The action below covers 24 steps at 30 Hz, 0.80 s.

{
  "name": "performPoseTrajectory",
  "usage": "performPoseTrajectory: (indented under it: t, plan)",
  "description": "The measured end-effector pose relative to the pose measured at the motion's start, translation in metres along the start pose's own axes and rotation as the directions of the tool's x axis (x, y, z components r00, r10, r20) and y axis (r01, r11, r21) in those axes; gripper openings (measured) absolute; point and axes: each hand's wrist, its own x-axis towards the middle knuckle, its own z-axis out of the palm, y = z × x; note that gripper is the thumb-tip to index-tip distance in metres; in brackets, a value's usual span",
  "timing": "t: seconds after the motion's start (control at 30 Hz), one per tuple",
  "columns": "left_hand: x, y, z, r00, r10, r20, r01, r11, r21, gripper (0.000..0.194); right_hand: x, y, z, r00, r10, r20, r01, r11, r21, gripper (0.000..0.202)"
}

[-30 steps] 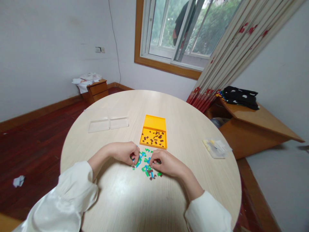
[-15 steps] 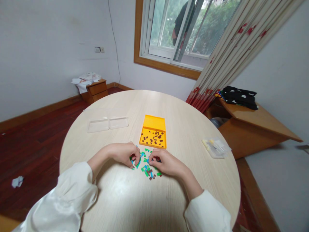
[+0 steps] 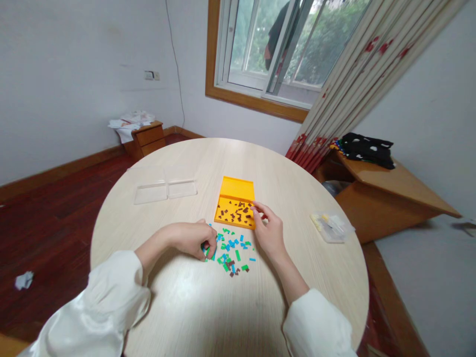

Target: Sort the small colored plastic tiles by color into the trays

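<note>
Small green, blue and brown pieces (image 3: 238,255) lie in a loose pile on the round table (image 3: 193,307). Behind the pile sits an open yellow box (image 3: 238,187), with many brown pieces in its near half. My left hand (image 3: 196,241) rests at the pile's left side, fingers curled and pinched; what they hold, if anything, is hidden. My right hand (image 3: 269,228) is at the box's right edge, thumb and fingertips close together over the brown pieces; anything between them is too small to make out.
Clear plastic trays (image 3: 150,193) lie at the table's back left. Another clear case (image 3: 332,228) with pale yellow pieces is near the right edge. Beyond the table stand a small drawer unit (image 3: 149,136) and a tilted wooden cabinet (image 3: 394,198) with dark cloth.
My right hand has moved from the pile up and right to the yellow box, uncovering blue and green pieces. My left hand has stayed almost in place.
</note>
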Motion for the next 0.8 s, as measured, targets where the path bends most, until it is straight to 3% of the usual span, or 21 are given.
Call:
performPoseTrajectory:
  t: [0.4, 0.57, 0.8]
  plan:
    - [0.0012, -0.0011, 0.001, 1.0, 0.011, -0.012, -0.011, 1.0, 0.001, 0.015, -0.0005, -0.0002, -0.0046, 0.995, -0.098, -0.033, 0.097, 0.995, -0.02, 0.031]
    - [-0.0015, -0.0023, -0.0026, 0.997, 0.039, -0.069, -0.039, 0.999, 0.001, 0.008, -0.0008, -0.0016, -0.0049, 0.993, -0.113, -0.021, 0.112, 0.993, -0.028, 0.029]
    - [0.0009, -0.0008, -0.001, 0.999, -0.015, -0.046, 0.017, 0.999, 0.044, 0.011, -0.0007, -0.0008, -0.0047, 0.99, -0.139, -0.011, 0.138, 0.989, -0.045, 0.029]
